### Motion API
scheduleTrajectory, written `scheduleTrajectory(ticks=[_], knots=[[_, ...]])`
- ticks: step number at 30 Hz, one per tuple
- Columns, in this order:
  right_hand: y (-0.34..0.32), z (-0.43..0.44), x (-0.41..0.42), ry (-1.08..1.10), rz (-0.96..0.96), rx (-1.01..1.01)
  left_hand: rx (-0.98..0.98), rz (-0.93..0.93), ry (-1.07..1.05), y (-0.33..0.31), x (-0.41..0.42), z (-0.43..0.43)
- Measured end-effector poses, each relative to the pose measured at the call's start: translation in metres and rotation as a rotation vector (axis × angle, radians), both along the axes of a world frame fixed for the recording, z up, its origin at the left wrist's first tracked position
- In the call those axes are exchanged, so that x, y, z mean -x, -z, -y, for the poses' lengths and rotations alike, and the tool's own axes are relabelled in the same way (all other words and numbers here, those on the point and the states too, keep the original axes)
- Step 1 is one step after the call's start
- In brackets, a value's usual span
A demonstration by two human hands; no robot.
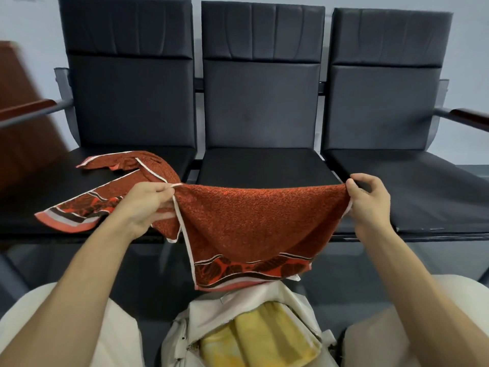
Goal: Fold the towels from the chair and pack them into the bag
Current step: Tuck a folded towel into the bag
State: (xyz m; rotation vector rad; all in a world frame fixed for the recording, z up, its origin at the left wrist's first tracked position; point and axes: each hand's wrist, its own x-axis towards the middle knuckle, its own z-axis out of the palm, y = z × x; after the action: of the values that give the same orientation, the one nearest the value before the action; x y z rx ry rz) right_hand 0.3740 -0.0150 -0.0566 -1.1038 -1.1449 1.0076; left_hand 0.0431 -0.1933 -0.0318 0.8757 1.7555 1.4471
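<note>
1. The left hand (148,205) and right hand (369,197) each pinch the top edge of the red towel (248,221). It sags between them above the bag (254,298), and its far end lies on the left seat (53,181).
2. That trailing end could drag and skew the fold, or a light pinch could slip.
3. A yellow towel (264,335) already fills much of the open bag, so room looks tight.

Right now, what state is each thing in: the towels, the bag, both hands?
Red towel: held up between both hands, hanging open, sagging.
Left hand: pinches the towel's upper left corner.
Right hand: pinches the upper right corner.
Red cloth on the left seat: crumpled, unfolded; same towel or a second one, cannot tell.
Bag: open.
Yellow towel: folded, inside the bag.
</note>
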Motion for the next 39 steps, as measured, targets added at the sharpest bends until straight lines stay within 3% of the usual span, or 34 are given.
scheduleTrajectory(ticks=[5,8,11,15,17,20,22,29,34,39], knots=[[-0.003,0.000,-0.002,-0.112,-0.032,-0.010,-0.219,0.421,-0.121,-0.003,0.005,-0.007],[-0.007,0.001,-0.002,-0.256,0.006,0.033,-0.223,0.504,-0.134,-0.001,0.004,-0.008],[-0.009,0.004,0.000,-0.404,0.183,0.040,-0.161,0.096,-0.183,0.001,0.002,-0.008],[-0.009,0.007,0.005,-0.332,0.639,-0.069,-0.004,-0.620,-0.286,0.005,-0.002,-0.005],[-0.013,0.008,0.003,-0.348,0.705,-0.072,0.012,-0.745,-0.313,0.005,-0.005,-0.003],[-0.018,0.010,0.001,-0.361,0.795,-0.100,-0.021,-0.733,-0.351,0.003,-0.005,-0.001],[-0.020,0.012,0.000,-0.258,0.892,-0.200,-0.058,-0.718,-0.378,0.002,-0.003,-0.002],[-0.019,0.011,0.000,0.029,0.762,-0.373,-0.209,-0.665,-0.411,0.005,-0.005,-0.011],[-0.023,0.013,0.006,0.000,0.705,-0.418,-0.269,-0.409,-0.333,0.005,-0.005,-0.015],[-0.038,0.018,0.005,0.087,0.436,-0.438,-0.549,-0.014,-0.349,-0.015,-0.007,-0.010]])
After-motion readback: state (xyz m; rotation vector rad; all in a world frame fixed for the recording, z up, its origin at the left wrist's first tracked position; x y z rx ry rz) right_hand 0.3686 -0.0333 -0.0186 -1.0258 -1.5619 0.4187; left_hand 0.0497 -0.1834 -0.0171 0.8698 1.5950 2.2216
